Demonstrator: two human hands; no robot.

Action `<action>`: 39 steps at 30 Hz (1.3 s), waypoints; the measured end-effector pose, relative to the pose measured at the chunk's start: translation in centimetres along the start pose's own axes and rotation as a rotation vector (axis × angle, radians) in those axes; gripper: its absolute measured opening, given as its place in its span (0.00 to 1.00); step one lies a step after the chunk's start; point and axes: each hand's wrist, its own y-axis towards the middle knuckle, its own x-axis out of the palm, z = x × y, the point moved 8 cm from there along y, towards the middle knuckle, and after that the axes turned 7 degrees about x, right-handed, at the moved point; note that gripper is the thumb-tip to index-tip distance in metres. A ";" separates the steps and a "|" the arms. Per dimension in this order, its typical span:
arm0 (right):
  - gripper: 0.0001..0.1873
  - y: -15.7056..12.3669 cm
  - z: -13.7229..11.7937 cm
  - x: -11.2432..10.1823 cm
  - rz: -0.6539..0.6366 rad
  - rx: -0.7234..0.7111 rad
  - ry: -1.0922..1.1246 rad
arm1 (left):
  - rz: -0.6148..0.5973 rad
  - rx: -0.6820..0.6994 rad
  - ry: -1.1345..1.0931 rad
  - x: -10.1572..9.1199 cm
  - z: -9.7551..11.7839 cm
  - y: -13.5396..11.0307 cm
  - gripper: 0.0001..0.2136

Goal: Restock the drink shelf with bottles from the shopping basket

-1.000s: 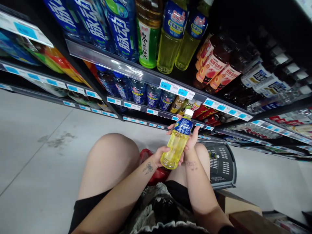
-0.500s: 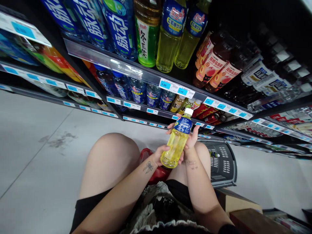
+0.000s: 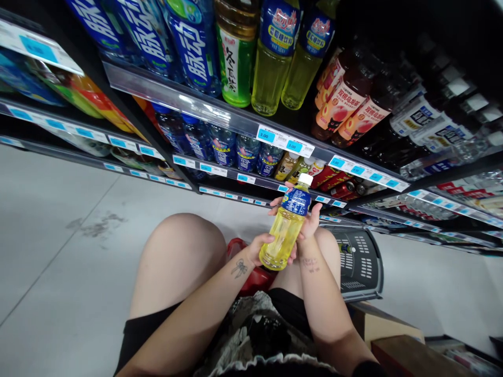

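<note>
A clear plastic drink bottle [image 3: 283,230] with yellow liquid, a blue label and a white cap leans in my two hands above my lap, cap end toward the shelves. My left hand [image 3: 261,248] is closed round its lower end, thumb on the front, with fingertips showing on the far side. Behind the upper half lies my right hand [image 3: 311,224], its thumb sticking up at the right and its fingers showing past the label on the left. The bottle hides most of both palms.
Shelves of drinks stand in front, with price tags along the shelf edge [image 3: 212,118]. Two similar yellow bottles [image 3: 271,78] are on the upper shelf beside peach-labelled bottles [image 3: 341,112]. A grey basket [image 3: 363,262] sits right of my knee, cardboard boxes [image 3: 387,324] behind it.
</note>
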 end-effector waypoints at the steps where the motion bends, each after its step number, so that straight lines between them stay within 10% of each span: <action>1: 0.47 0.0 -0.4 0.2 -0.020 -0.034 -0.029 | 0.018 0.001 0.030 0.3 0.3 0.1 0.39; 6: 0.42 1.0 -1.8 -0.3 0.010 -0.146 -0.090 | 0.434 0.159 0.569 -0.2 4.0 -0.6 0.24; 12: 0.44 2.7 -0.1 -3.2 0.273 -0.028 0.038 | 1.005 0.261 0.991 -1.6 5.8 -4.2 0.29; 19: 0.51 2.5 -0.7 -0.8 0.027 0.007 0.001 | 0.693 0.311 0.901 -0.9 6.8 -2.9 0.20; 25: 0.50 0.9 -0.6 0.9 -0.190 -0.043 -0.056 | 0.260 -0.010 0.580 -0.9 5.0 -1.0 0.22; 39: 0.52 1.8 0.5 0.2 -0.310 0.086 -0.141 | 0.384 0.138 0.636 -1.7 3.7 0.0 0.25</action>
